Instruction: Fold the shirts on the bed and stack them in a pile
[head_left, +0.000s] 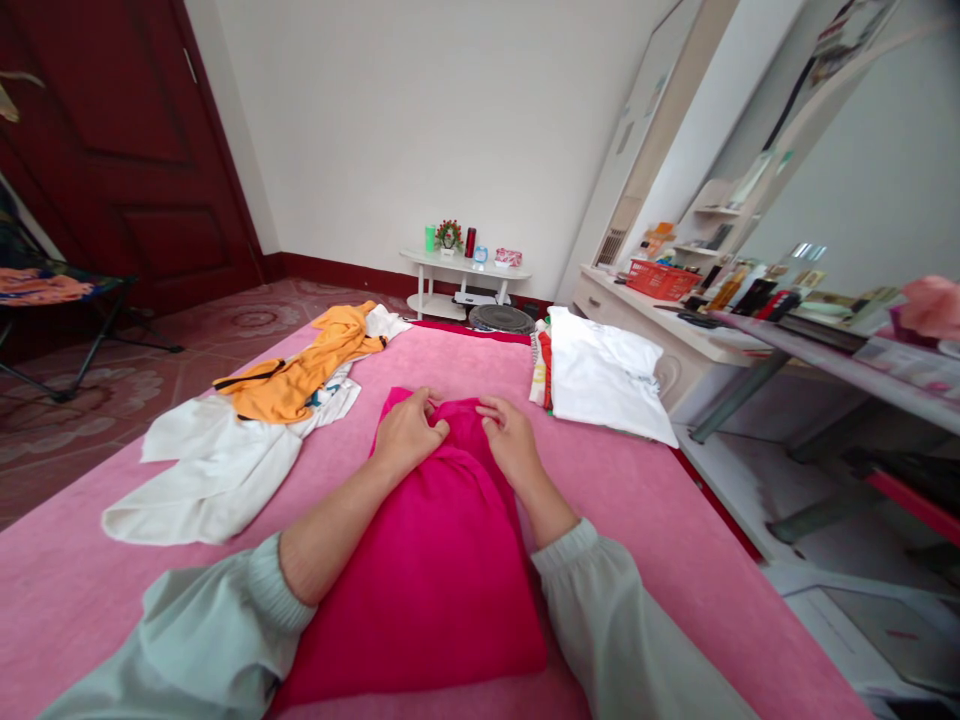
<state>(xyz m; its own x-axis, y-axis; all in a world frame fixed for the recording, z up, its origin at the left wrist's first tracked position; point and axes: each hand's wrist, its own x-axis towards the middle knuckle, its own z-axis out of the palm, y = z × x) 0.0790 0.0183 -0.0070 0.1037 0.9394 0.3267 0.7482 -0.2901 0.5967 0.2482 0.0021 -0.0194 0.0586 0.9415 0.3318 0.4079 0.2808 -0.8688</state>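
Both bare hands are at the far end of a bright magenta, smooth-cloth garment (435, 590), folded into a long shape and lying flat on a pink plush cover (615, 530). From where I stand, the right hand (511, 442) has the garment's far edge pinched between thumb and fingertips. The left hand (405, 435) lies curled over the same end, thumb bent inward; I can't tell whether it grips the cloth. The hands are apart, just a short span of edge between them. Pale grey-green, elastic-cuffed sleeves (210, 615) flank the garment.

Left of the garment, a loose white cloth piece (217, 465) sprawls, with a crumpled orange, black-trimmed garment (296, 380) partly over it. Right of the garment and beyond its far end sits a flat-folded white shirt (607, 370), on top of other clothes. Well beyond the garment stands a small white, round-ended table (416, 258); far to its right, a red plastic basket (660, 284) rests on a cream dresser (701, 390).
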